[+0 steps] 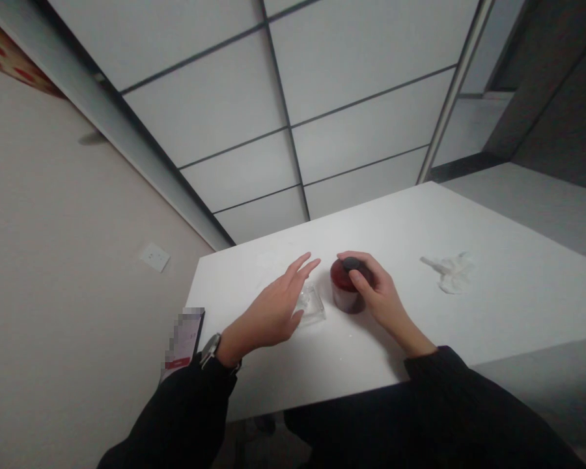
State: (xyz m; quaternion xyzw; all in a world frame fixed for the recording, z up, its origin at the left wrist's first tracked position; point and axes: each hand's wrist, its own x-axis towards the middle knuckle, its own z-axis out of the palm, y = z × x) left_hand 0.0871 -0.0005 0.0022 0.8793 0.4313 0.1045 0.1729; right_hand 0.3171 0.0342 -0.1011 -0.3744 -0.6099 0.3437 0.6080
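Dark red jar [346,293] gripped by right hand [374,293], fingers wrapped over its lid; left hand [273,309] spread open above clear glass piece [312,306]. Lid handling appears underway; steadying the base seems next.

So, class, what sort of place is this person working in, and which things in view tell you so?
Probably an office or meeting room: a plain white table stands beside a panelled partition wall, with a wall socket nearby. The right hand grips a dark red jar.

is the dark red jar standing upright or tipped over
Upright: the dark red jar stands on its base on the white table, the right hand gripping it.
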